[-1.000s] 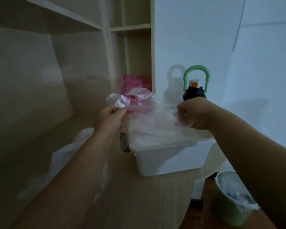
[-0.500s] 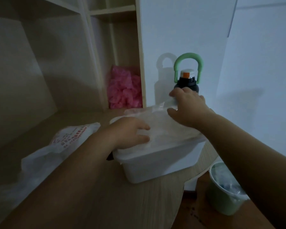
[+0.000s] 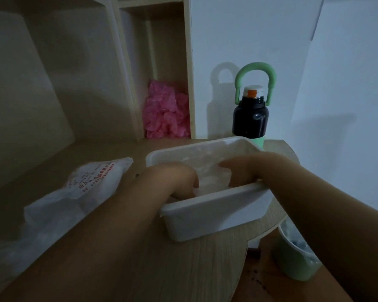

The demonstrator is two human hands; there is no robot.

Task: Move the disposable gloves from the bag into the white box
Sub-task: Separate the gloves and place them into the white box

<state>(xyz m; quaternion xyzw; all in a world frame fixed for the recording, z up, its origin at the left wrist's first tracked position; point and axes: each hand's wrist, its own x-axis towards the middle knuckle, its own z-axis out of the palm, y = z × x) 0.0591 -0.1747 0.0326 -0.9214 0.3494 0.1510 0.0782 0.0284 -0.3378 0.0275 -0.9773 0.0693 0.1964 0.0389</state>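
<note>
White box (image 3: 216,212), left hand (image 3: 172,179) and right hand (image 3: 249,168) inside, fingertips lost among filmy gloves (image 3: 210,173), either grip indiscernible

- the left hand (image 3: 172,182) is bare, with rounded knuckles and short, thick fingers
- the left forearm (image 3: 100,240) is bare along all that shows, wide at the lower edge and narrowing to the wrist
- the right hand (image 3: 249,168) is bare, its thumb plain to see
- the right forearm (image 3: 327,214) is likewise bare
- both arms look smooth, though dim light and blur hide fine detail
</note>
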